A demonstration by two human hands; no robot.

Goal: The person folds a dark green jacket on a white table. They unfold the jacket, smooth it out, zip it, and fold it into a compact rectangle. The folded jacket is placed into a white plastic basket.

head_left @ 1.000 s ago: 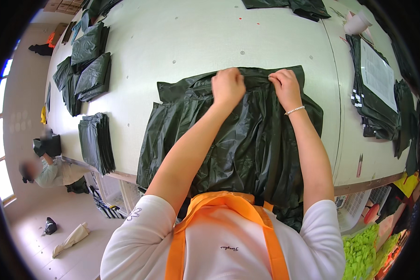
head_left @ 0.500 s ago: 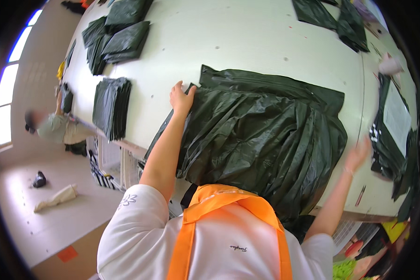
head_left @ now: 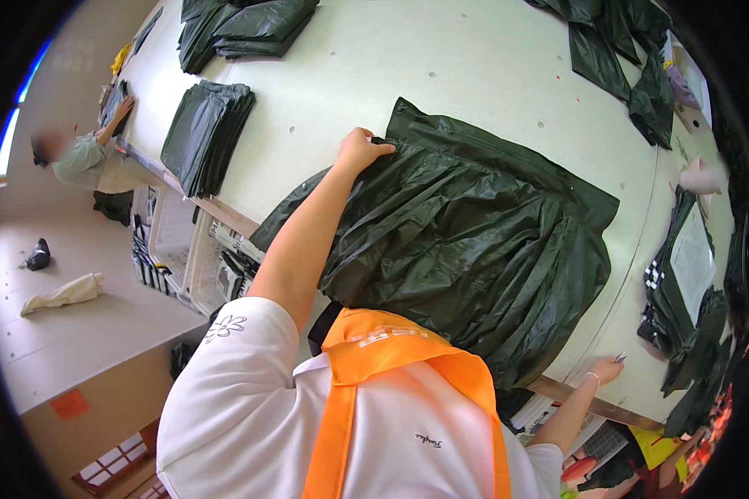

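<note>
A glossy dark green garment piece (head_left: pixel 466 216) lies spread on the white table (head_left: pixel 441 50) before me, gathered in folds below a flat band along its far edge. My left hand (head_left: pixel 364 153) is closed at the band's left end, with the fingers pinching the fabric there. Off to the right, by the table's near edge, my right hand (head_left: pixel 606 371) is closed round a small slim tool (head_left: pixel 621 358). Only its pale tip shows, so its exact kind cannot be told.
Stacked dark folded pieces (head_left: pixel 208 137) and a larger pile (head_left: pixel 266 29) sit at the left. More dark fabric (head_left: pixel 612 58) lies far right. A paper sheet (head_left: pixel 692 262) rests on dark pieces near a pale cone-shaped object (head_left: pixel 701 177). A co-worker (head_left: pixel 87 158) handles fabric at the left.
My right hand has moved toward the near edge and closed on the slim tool that lay on the table. My left hand now pinches the garment's corner. The view has turned slightly.
</note>
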